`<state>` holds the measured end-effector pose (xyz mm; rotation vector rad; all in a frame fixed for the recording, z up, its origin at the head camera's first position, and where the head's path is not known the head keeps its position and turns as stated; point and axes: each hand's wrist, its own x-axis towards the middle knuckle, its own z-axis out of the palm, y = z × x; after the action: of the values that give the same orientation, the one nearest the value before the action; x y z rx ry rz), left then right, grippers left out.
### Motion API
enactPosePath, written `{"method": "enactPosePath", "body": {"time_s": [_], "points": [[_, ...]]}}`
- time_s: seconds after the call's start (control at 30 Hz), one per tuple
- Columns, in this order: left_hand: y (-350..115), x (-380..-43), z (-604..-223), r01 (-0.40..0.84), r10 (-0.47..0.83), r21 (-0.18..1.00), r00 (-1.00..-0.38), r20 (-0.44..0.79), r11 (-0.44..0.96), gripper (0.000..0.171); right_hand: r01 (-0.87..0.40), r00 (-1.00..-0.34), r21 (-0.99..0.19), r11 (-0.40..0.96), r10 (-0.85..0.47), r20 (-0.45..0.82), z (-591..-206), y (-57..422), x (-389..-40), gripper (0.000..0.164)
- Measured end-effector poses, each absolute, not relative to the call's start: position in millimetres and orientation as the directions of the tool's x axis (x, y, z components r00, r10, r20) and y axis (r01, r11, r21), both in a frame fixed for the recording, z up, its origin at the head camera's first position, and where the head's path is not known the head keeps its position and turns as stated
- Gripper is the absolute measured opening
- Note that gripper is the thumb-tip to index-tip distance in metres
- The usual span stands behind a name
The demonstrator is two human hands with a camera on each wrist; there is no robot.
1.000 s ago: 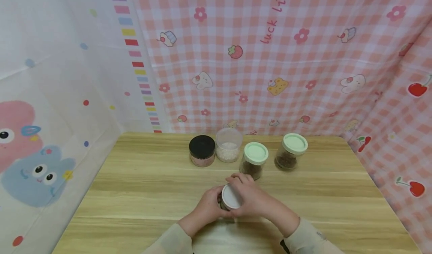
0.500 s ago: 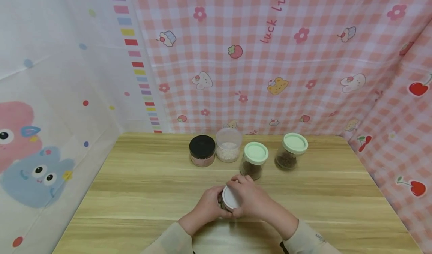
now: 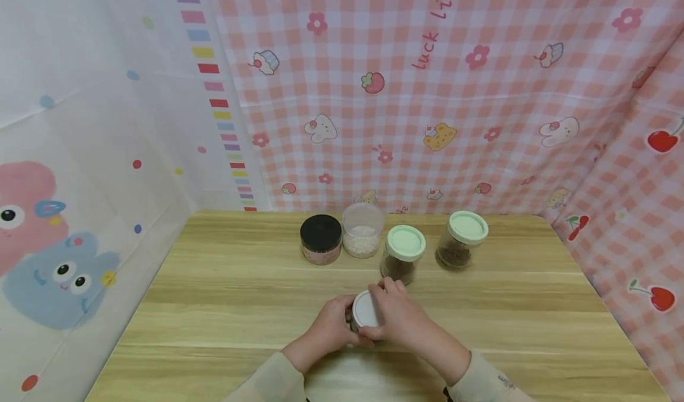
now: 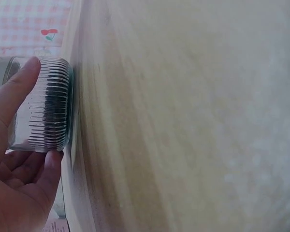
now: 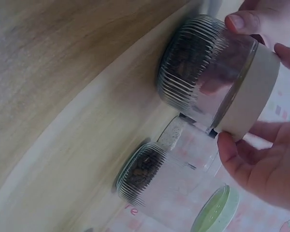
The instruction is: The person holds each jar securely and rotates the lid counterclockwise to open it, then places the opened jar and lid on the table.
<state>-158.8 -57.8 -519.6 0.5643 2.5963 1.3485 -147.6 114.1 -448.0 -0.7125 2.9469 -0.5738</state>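
In the head view, a glass jar [image 3: 349,317] stands on the table [image 3: 240,307] close in front of the person, where both hands reach it. The left hand [image 3: 332,323] grips its side while the right hand [image 3: 401,313] holds the pale lid [image 3: 366,309] from above. Farther back, near the checked cloth [image 3: 374,117], stand a black-topped tub [image 3: 320,239], a clear tub [image 3: 362,239] of white bits, a nearer green-lidded jar [image 3: 405,243] and a farther green-lidded jar [image 3: 466,228], leaving elbow room in front. In the left wrist view, thumb and fingers wrap the ribbed glass with its base down on the wood, likely so that it stays steady. In the right wrist view, right-hand digits pinch the lid's rim from opposite sides, a hold that suits twisting; whether the lid is tight, I cannot tell. Dark contents sit low in the glass.
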Motion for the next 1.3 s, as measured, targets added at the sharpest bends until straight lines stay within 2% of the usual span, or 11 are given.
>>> {"method": "enactPosePath", "body": {"time_s": [0.2, 0.3, 0.43, 0.5, 0.67, 0.87, 1.07, 1.17, 1.3], "points": [[-57.8, -158.8, -519.4, 0.264, 0.412, 0.802, -0.911, 0.025, 0.536, 0.08, -0.517, -0.821, -0.469, 0.716, -0.569, 0.037, -448.4, 119.0, -150.3, 0.083], [-58.1, -159.4, -518.5, 0.255, 0.41, 0.805, -0.912, 0.016, 0.536, 0.081, -0.487, -0.84, -0.489, 0.723, -0.541, 0.037, -448.3, 119.7, -149.6, 0.089], [-58.9, -160.2, -517.1, 0.26, 0.409, 0.802, -0.912, 0.021, 0.538, 0.082, -0.413, -0.896, -0.446, 0.794, -0.442, 0.042, -448.5, 116.5, -147.8, 0.095], [-58.8, -160.0, -516.6, 0.259, 0.408, 0.804, -0.913, 0.023, 0.535, 0.082, -0.399, -0.907, -0.424, 0.813, -0.419, 0.05, -448.6, 114.7, -147.7, 0.091], [-57.5, -158.1, -517.3, 0.268, 0.412, 0.808, -0.911, 0.035, 0.525, 0.078, -0.463, -0.876, -0.394, 0.794, -0.477, 0.069, -447.6, 114.5, -148.3, 0.075], [-57.2, -157.0, -518.9, 0.288, 0.416, 0.777, -0.908, 0.037, 0.56, 0.078, -0.547, -0.812, -0.415, 0.727, -0.581, 0.053, -446.3, 118.1, -147.7, 0.075], [-57.6, -158.5, -518.5, 0.269, 0.415, 0.798, -0.91, 0.027, 0.539, 0.08, -0.453, -0.882, -0.386, 0.804, -0.466, 0.065, -452.1, 116.6, -147.1, 0.093], [-57.5, -158.4, -517.9, 0.273, 0.413, 0.797, -0.91, 0.033, 0.539, 0.083, -0.436, -0.896, -0.335, 0.835, -0.437, 0.075, -453.6, 115.0, -147.4, 0.09], [-56.9, -157.8, -517.5, 0.294, 0.416, 0.78, -0.908, 0.047, 0.553, 0.079, -0.485, -0.87, -0.321, 0.814, -0.485, 0.085, -452.5, 114.8, -147.7, 0.079]]}}
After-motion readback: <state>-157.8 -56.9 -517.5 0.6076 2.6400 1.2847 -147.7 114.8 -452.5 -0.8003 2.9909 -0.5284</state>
